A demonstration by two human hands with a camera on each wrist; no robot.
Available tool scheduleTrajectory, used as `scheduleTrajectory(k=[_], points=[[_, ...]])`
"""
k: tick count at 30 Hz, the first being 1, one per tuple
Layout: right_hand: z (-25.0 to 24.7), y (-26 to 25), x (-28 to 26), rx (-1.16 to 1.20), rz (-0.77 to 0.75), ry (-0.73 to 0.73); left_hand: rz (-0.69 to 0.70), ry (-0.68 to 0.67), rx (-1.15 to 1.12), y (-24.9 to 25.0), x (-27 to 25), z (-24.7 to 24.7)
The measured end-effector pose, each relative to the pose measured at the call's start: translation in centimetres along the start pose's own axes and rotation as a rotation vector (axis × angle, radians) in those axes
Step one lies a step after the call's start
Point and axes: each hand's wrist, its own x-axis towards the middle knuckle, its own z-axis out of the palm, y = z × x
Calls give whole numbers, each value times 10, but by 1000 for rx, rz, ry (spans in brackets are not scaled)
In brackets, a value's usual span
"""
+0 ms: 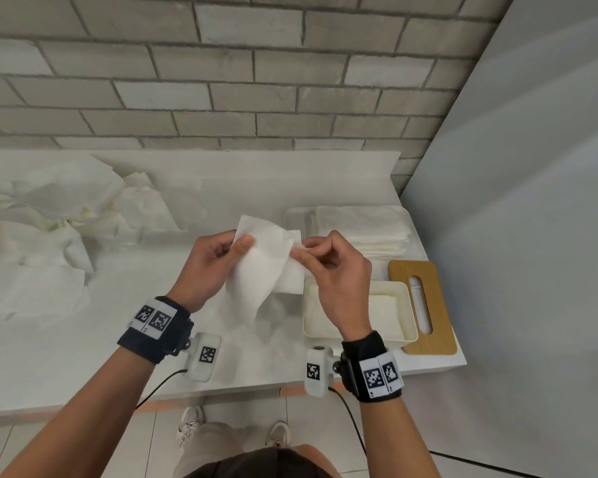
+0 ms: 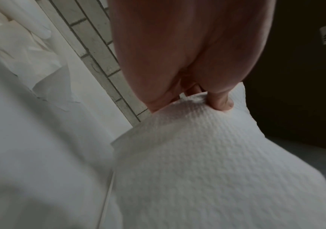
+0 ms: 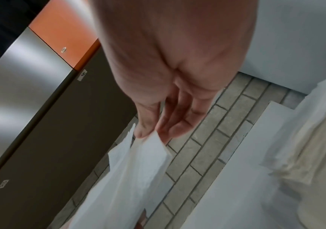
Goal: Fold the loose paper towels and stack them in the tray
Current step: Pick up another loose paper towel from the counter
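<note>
White paper is hanging between our hands: we are holding one paper towel [image 1: 263, 270] in the air above the counter [image 1: 152, 339], our left hand [image 1: 204, 267] pinching one upper edge with thumb and curled fingers, our right hand [image 1: 332, 270] pinching the other. We are judging the job partly done. A loose pile [image 1: 49, 229] is still waiting at the left. Folded towels [image 1: 363, 232] are already sitting stacked in the tray [image 1: 296, 215] at the back right. Nearer us, a white box [image 1: 408, 305] is holding what looks like a folded sheet, beside a wooden lid [image 1: 439, 326].
</note>
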Motion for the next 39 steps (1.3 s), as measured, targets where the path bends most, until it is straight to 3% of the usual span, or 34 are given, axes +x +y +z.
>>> scheduleTrajectory(k=[4,15,20,23,27,30,36,39], points=[[-7,1,-5,-90,-118,81,-7,37,-30,-3,-2,7],[-15,-12,-1,-252,-192,-53,-9,36,-28,3,-9,14],[-17,-10,-2,-351,-235,-106,-19,96,-38,-3,-15,8],[-16,-9,0,-395,-195,-214,-65,140,-40,-13,-18,1],[-7,-10,8,-447,-133,-359,-171,339,-23,-32,-22,-15],[-8,-21,17,-329,-95,-465,-214,428,-19,-45,-26,-32],[-62,-22,30,-75,61,-535,-221,425,12,-48,-34,-44],[-94,2,32,-318,135,-505,-211,354,31,-48,-36,-38]])
